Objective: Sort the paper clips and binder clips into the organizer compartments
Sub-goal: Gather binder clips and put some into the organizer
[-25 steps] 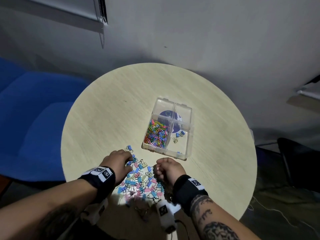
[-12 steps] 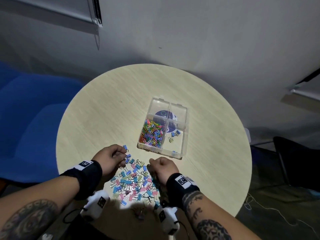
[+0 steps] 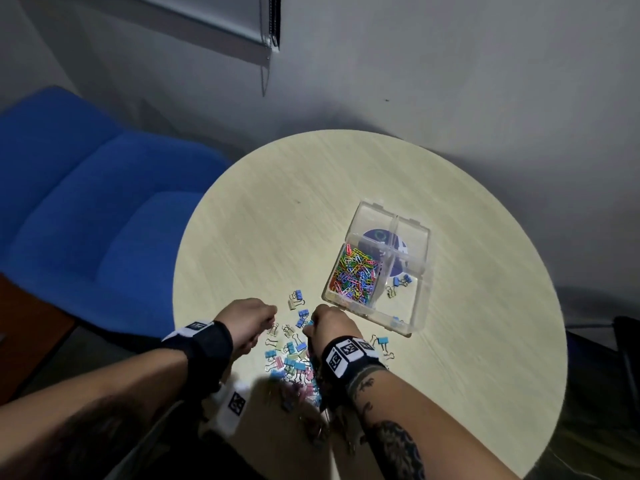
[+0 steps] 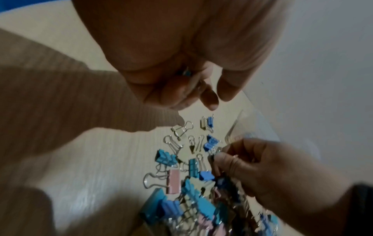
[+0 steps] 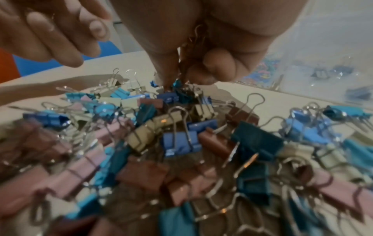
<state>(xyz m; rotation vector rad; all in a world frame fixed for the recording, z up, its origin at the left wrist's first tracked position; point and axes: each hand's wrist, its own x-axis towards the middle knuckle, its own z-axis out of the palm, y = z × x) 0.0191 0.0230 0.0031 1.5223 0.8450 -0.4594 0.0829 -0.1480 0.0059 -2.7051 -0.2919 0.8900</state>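
The left hand [image 4: 181, 52] curls over something blue [image 4: 186, 73] — mostly hidden. The right hand [image 5: 201, 47] covers all but wire loops of its clips [image 5: 189, 63]. The near binder clips [image 3: 298, 386] blur; the surface [image 3: 485, 410] is cut off below.

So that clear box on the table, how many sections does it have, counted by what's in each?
Organizer compartments, by contents:
Paper clips: 1
Binder clips: 1
Empty: 2
Total: 4
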